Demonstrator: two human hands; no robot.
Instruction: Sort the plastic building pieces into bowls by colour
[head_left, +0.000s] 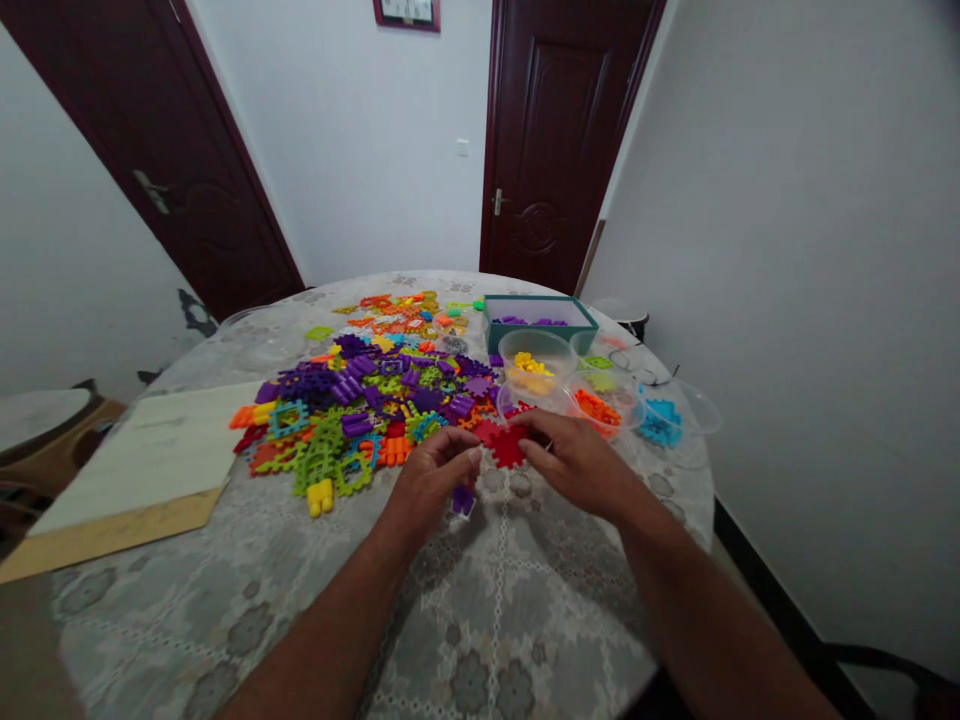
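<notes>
My right hand [577,462] pinches a red toothed building piece [508,446] between thumb and fingers, just in front of a clear bowl. My left hand [437,472] is curled to the left of it, thumb against fingers. A purple building block [463,500] shows beneath its fingertips and seems to be in its grip. Left of my hands spreads a large pile of mixed building pieces [390,385], mostly purple and green. A yellow block [320,498] lies at the pile's near edge.
Clear plastic bowls hold yellow pieces [532,368], orange pieces [598,408] and blue pieces [661,422] on the right. Behind them stands a green box [541,335] with purple pieces inside. A pale board [142,455] lies at the table's left edge.
</notes>
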